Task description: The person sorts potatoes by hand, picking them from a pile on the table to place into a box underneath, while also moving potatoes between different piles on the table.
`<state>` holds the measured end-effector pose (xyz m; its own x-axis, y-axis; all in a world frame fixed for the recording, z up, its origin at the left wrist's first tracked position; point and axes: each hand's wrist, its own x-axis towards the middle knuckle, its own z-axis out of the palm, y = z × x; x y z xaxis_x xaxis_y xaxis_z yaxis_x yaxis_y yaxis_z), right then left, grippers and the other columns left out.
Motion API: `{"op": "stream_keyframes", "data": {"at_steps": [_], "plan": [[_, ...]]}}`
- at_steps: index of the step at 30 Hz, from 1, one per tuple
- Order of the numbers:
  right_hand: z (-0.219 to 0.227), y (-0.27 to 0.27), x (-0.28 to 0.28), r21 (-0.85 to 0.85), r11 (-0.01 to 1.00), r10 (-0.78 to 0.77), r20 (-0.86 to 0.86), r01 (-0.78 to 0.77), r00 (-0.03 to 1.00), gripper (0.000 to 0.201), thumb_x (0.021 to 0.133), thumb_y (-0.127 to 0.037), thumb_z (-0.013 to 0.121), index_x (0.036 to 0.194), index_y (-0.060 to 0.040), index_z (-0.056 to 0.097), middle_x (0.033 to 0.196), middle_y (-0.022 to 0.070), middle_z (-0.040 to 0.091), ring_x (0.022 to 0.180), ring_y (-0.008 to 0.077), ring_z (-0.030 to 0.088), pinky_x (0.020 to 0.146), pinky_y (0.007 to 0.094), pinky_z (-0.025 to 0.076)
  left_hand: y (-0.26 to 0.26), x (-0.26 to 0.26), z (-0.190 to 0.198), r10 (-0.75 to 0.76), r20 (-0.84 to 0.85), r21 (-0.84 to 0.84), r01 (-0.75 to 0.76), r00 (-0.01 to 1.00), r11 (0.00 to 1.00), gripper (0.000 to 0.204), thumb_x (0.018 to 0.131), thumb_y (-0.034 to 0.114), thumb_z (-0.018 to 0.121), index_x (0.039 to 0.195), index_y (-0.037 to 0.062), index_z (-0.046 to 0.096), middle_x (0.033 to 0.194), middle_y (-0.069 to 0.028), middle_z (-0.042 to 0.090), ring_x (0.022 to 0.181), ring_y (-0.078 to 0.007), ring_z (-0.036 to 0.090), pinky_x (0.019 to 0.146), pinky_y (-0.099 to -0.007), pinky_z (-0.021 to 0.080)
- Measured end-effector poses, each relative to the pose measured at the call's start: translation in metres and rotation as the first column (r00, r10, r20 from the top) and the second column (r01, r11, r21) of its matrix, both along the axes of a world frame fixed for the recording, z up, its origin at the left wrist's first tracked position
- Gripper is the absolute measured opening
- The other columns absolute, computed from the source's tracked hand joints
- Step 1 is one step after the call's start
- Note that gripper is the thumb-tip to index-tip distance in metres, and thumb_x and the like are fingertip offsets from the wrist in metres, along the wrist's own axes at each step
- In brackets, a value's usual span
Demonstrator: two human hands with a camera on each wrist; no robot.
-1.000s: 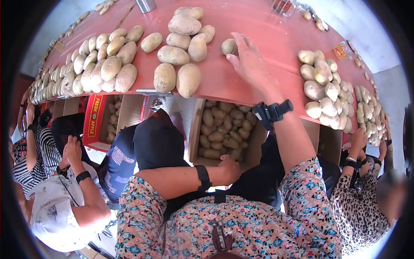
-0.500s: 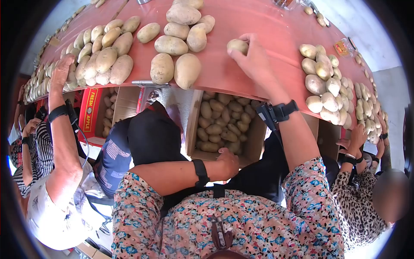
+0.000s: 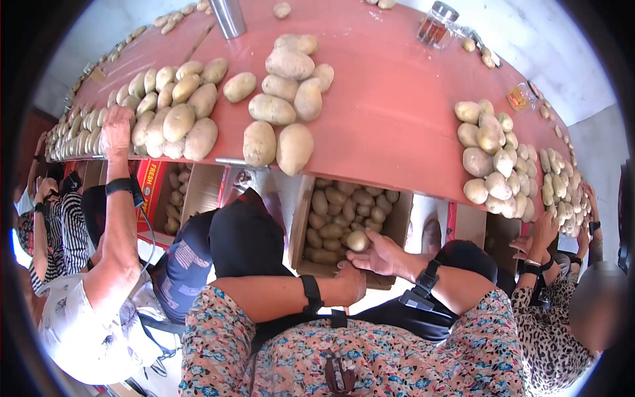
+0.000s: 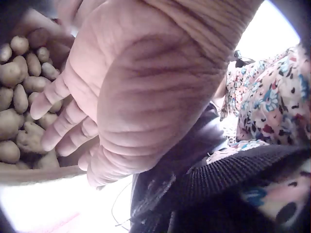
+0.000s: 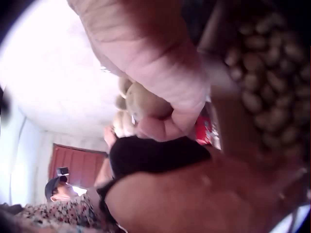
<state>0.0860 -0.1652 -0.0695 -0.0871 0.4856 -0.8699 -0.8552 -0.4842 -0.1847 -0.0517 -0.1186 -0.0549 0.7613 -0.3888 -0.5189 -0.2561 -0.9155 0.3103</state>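
Note:
In the head view my right hand (image 3: pixel 387 257) holds one potato (image 3: pixel 358 241) over the near side of a cardboard box (image 3: pixel 299 221) filled with potatoes (image 3: pixel 331 231). Seen from the right wrist, thumb and finger of the right hand (image 5: pixel 155 63) curl round that potato (image 5: pixel 146 103). My left hand (image 3: pixel 350 284) lies just below the right one, by the box's near edge. The left wrist view has the left hand (image 4: pixel 131 92) holding nothing, its fingers loosely bent and spread, beside potatoes (image 4: pixel 33 64) in the box.
Potato piles stand on the red table (image 3: pixel 383 112) at left, centre and right. A metal cup (image 3: pixel 228 18) and a glass jar (image 3: pixel 436 25) are towards the back. A neighbour's hand (image 3: pixel 117 132) touches the left pile; other people sit on both sides.
My right hand has come from the tabletop down to the box, bringing the potato. The left hand stays near the box. On the left, a neighbour's arm has reached up to the pile.

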Motion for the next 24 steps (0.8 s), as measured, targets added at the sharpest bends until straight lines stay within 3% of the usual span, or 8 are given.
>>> {"op": "stream_keyframes", "data": {"at_steps": [3, 6, 9, 10, 12, 13, 19, 24], "plan": [[-0.002, -0.001, 0.013, -0.108, 0.994, -0.017, 0.013, 0.018, 1.000, 0.047, 0.095, -0.039, 0.039, 0.123, -0.0021, 0.037, 0.096, 0.0158, 0.057, 0.088, 0.0263, 0.059, 0.074, 0.0346, 0.051, 0.001, 0.006, 0.008, -0.005, -0.043, 0.007, 0.005, 0.999, 1.000, 0.024, 0.081, 0.018, 0.052, 0.095, 0.0078, 0.068, 0.100, -0.0117, 0.060, 0.090, -0.0282, 0.060, 0.073, -0.0478, 0.044], [0.006, 0.016, 0.013, 0.081, 0.957, 0.278, 0.038, -0.280, 0.960, 0.045, 0.095, -0.036, 0.041, 0.120, 0.0004, 0.043, 0.096, 0.0143, 0.059, 0.081, 0.0205, 0.059, 0.069, 0.0310, 0.050, 0.001, 0.007, 0.014, -0.025, -0.084, 0.040, 0.028, 0.996, 0.999, 0.027, 0.083, 0.020, 0.049, 0.098, 0.0064, 0.067, 0.101, -0.0119, 0.060, 0.092, -0.0285, 0.060, 0.075, -0.0490, 0.043], [0.069, 0.045, -0.006, 0.200, 0.699, 0.419, 0.663, -0.686, 0.620, 0.032, 0.093, -0.027, 0.045, 0.105, 0.0009, 0.054, 0.084, 0.0045, 0.061, 0.066, 0.0095, 0.054, 0.060, 0.0238, 0.046, -0.009, 0.006, -0.011, 0.037, -0.089, 0.064, -0.031, 0.995, 0.997, 0.028, 0.083, 0.021, 0.051, 0.099, 0.0029, 0.065, 0.101, -0.0135, 0.061, 0.091, -0.0286, 0.060, 0.075, -0.0507, 0.044], [0.077, 0.052, -0.010, 0.202, 0.695, 0.421, 0.664, -0.690, 0.618, 0.032, 0.093, -0.027, 0.045, 0.105, 0.0009, 0.054, 0.084, 0.0045, 0.061, 0.066, 0.0095, 0.054, 0.060, 0.0238, 0.046, -0.006, 0.006, -0.006, 0.043, -0.089, 0.067, -0.037, 0.995, 0.997, 0.028, 0.083, 0.021, 0.051, 0.099, 0.0029, 0.065, 0.101, -0.0135, 0.061, 0.091, -0.0286, 0.060, 0.075, -0.0507, 0.044], [0.090, 0.063, -0.015, 0.088, 0.559, 0.091, 0.982, -0.824, 0.166, 0.024, 0.090, -0.018, 0.050, 0.103, 0.0016, 0.054, 0.081, 0.0068, 0.061, 0.068, 0.0109, 0.055, 0.059, 0.0250, 0.046, 0.000, 0.007, 0.005, -0.055, -0.083, 0.023, 0.057, 0.995, 0.998, 0.029, 0.082, 0.021, 0.052, 0.098, -0.0004, 0.064, 0.098, -0.0150, 0.061, 0.089, -0.0290, 0.061, 0.074, -0.0524, 0.044], [0.101, 0.067, -0.017, 0.039, 0.552, -0.037, 0.999, -0.833, 0.023, 0.023, 0.081, -0.012, 0.058, 0.102, -0.0026, 0.054, 0.083, 0.0104, 0.059, 0.069, 0.0248, 0.058, 0.062, 0.0336, 0.046, -0.002, 0.005, -0.001, -0.025, -0.051, 0.038, 0.027, 0.998, 0.999, 0.028, 0.080, 0.021, 0.054, 0.095, -0.0002, 0.065, 0.096, -0.0147, 0.062, 0.087, -0.0290, 0.061, 0.073, -0.0521, 0.044], [0.138, 0.103, -0.016, -0.043, 0.523, -0.530, 0.765, -0.851, -0.365, 0.042, 0.072, -0.010, 0.067, 0.109, -0.0009, 0.049, 0.106, 0.0167, 0.051, 0.097, 0.0323, 0.052, 0.080, 0.0402, 0.044, 0.007, 0.006, 0.018, -0.084, -0.018, 0.060, 0.085, 0.996, 0.995, 0.023, 0.079, 0.019, 0.055, 0.094, 0.0086, 0.069, 0.096, -0.0123, 0.062, 0.086, -0.0310, 0.061, 0.073, -0.0529, 0.044], [0.147, 0.133, -0.016, -0.126, 0.565, -0.537, 0.694, -0.816, -0.479, 0.068, 0.066, -0.014, 0.072, 0.123, 0.0014, 0.037, 0.123, 0.0205, 0.038, 0.114, 0.0385, 0.040, 0.093, 0.0436, 0.037, -0.004, 0.003, -0.003, -0.079, 0.010, 0.115, 0.077, 0.997, 0.990, 0.023, 0.079, 0.019, 0.056, 0.096, 0.0124, 0.069, 0.098, -0.0118, 0.062, 0.089, -0.0308, 0.060, 0.072, -0.0534, 0.043]]}}
